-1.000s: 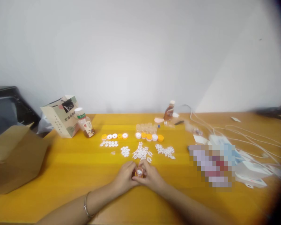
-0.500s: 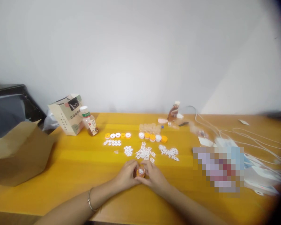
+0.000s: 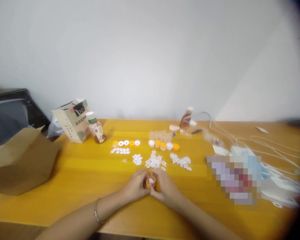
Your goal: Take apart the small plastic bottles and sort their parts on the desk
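Near the front of the table, my left hand [image 3: 136, 186] curls around a small round orange case [image 3: 148, 183] with white parts inside. My right hand [image 3: 166, 186] grips the same case from the other side, its thumb at the rim. Fingers hide part of the case. Just beyond lie a pile of white openwork pieces [image 3: 153, 161], a second such pile [image 3: 181, 161] to its right, and a cluster of small white discs [image 3: 137, 159]. Farther back are rows of small white pieces [image 3: 120, 151], orange and white rings [image 3: 126, 143], and orange and white round cases [image 3: 163, 146].
Translucent caps [image 3: 161, 135] sit behind the cases. A paper bag [image 3: 73, 123] and a drink bottle [image 3: 97, 130] stand back left; another bottle [image 3: 185, 119] stands at the wall. A brown cardboard box [image 3: 22, 160] occupies the left, white cables [image 3: 272, 146] the right.
My right thumb has shifted inward to the case's rim, and more of the orange side shows. The table's other objects have kept their places; the view has tilted slightly.
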Tool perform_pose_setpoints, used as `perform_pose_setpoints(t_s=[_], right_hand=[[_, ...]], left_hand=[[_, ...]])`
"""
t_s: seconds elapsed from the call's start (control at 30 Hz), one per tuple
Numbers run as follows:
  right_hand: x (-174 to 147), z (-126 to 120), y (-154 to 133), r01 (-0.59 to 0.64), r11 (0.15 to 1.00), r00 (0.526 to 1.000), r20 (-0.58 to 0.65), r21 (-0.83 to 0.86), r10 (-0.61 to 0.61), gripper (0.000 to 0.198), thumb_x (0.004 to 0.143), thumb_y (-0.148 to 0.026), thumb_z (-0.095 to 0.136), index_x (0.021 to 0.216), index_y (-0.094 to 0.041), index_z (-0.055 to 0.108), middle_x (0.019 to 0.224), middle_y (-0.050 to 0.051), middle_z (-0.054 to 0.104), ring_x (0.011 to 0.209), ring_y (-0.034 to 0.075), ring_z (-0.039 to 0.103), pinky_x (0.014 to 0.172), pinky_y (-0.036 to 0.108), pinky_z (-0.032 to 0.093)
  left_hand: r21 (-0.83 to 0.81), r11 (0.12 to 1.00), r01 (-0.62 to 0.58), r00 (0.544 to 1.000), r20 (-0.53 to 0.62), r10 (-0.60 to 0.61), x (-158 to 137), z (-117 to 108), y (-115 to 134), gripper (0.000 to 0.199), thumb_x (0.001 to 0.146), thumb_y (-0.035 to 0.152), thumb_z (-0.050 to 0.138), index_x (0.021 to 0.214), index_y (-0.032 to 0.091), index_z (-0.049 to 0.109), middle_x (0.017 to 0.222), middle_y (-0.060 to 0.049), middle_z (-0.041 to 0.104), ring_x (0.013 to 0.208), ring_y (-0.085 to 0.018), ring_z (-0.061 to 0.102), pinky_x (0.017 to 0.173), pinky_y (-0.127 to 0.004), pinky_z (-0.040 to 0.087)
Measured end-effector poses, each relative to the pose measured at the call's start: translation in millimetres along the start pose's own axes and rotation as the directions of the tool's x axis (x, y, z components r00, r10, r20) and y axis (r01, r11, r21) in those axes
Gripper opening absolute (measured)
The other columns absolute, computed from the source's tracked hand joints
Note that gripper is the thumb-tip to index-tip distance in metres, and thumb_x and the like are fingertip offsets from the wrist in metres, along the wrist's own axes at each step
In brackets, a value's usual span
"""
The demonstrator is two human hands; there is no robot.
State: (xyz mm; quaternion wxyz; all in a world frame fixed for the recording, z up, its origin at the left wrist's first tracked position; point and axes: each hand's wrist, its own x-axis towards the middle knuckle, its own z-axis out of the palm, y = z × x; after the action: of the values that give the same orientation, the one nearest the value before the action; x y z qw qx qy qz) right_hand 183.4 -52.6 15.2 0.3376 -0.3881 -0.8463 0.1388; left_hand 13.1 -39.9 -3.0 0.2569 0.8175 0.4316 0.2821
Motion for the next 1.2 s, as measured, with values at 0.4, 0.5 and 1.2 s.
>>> perform_pose_setpoints(t_s=[0.4, 0.5, 1.2], right_hand=[[2.9, -4.7, -3.2, -0.022, 1.0, 0.998, 0.05, -0.012, 0.022, 0.025, 0.073, -0.021, 0.053, 0.098, -0.02, 0.048, 0.087, 0.005, 0.057, 0.082, 0.02, 0.053, 0.074, 0.033, 0.041], [3.6, -5.1, -3.5, -0.013, 1.0, 0.998, 0.067, -0.019, 0.014, 0.03, 0.069, -0.021, 0.055, 0.098, -0.02, 0.047, 0.09, 0.006, 0.057, 0.084, 0.021, 0.052, 0.075, 0.033, 0.041], [4.6, -3.5, 1.0, 0.115, 0.988, 0.989, 0.109, -0.101, -0.104, 0.008, 0.08, -0.02, 0.048, 0.088, -0.02, 0.051, 0.077, 0.002, 0.057, 0.07, 0.016, 0.051, 0.065, 0.028, 0.039]], left_hand=[[0.0, 1.0, -0.013, 1.0, 0.007, 0.013, 0.9, -1.1, 1.4, 0.019, 0.064, 0.022, 0.062, 0.073, 0.017, 0.046, 0.074, 0.0, 0.051, 0.068, -0.014, 0.048, 0.061, -0.023, 0.034], [0.006, 1.0, -0.014, 1.0, 0.006, 0.014, 0.7, -0.5, 0.4, 0.019, 0.063, 0.02, 0.062, 0.071, 0.017, 0.044, 0.074, 0.0, 0.05, 0.067, -0.013, 0.047, 0.06, -0.022, 0.033], [0.072, 0.997, -0.008, 1.0, 0.019, 0.006, 1.0, -1.5, 4.1, 0.02, 0.066, 0.023, 0.06, 0.071, 0.017, 0.043, 0.072, 0.001, 0.048, 0.067, -0.014, 0.045, 0.06, -0.023, 0.032]])
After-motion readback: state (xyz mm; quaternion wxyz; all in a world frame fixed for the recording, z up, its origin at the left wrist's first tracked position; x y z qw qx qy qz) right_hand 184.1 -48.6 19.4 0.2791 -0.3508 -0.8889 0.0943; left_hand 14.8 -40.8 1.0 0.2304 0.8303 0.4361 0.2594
